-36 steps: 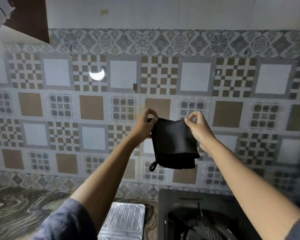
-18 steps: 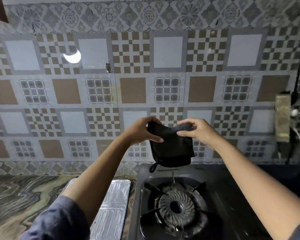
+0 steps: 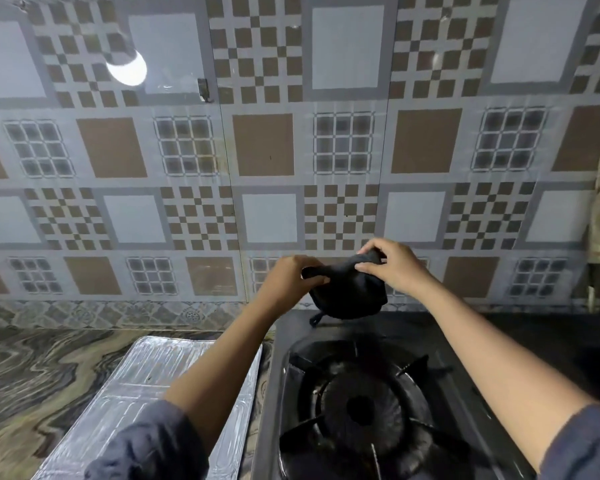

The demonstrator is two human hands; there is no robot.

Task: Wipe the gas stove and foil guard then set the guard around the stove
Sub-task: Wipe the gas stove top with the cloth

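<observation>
- Above the back edge of the gas stove (image 3: 378,393), at about 12 o'clock from the burner, you hold a dark cloth (image 3: 349,294) bunched between both hands.
- Your left hand (image 3: 291,278) pinches the cloth's left corner; your right hand (image 3: 392,268) is closed over the gathered top right. Neither is free.
- The cloth is soft and limp, sagging into a pouch with a small loop hanging at its lower left. It should be light and fold easily; wad it into one palm so no loose edge snags on the pan supports.
- The stove is dark, with a shallow recessed well, a round ribbed burner (image 3: 361,407) and raised metal prongs. Its surfaces look hard and smooth, so wipe around the prongs rather than over them.
- The foil guard (image 3: 136,393) lies flat on the marbled tabletop (image 3: 32,368) at 9 o'clock from the burner, just beside the stove's left edge. It is silvery, thin and embossed with ribs, likely flimsy and easily creased; support it by its edges and wipe with light pressure.
</observation>
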